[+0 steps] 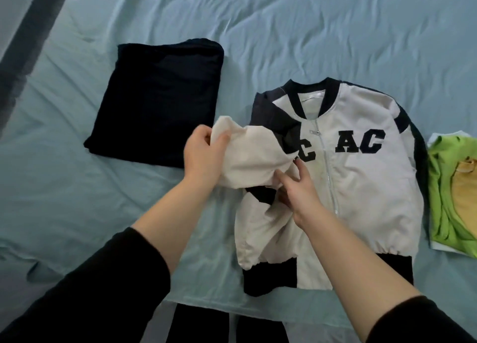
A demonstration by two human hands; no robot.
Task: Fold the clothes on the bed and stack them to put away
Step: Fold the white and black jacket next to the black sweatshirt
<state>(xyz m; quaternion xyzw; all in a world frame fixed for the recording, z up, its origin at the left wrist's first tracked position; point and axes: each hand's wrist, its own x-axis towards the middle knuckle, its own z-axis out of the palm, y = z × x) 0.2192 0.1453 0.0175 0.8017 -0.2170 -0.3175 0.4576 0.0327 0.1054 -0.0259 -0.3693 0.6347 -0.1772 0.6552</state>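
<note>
Both hands are at the jacket (361, 182), which lies zipped and flat right of centre on the bed (284, 32). The left hand (204, 156) grips the bunched sleeve (253, 156). The right hand (299, 195) touches its fold; whether it pinches, I cannot tell. The cloth looks soft, light and likely slippery, so hold it at the cuff and shoulder seam.

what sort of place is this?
Most likely a bedroom: a wrinkled light blue bedsheet covers the surface, with a folded black garment, a white-and-black zip jacket lettered AC and green and yellow clothes laid on it.
</note>
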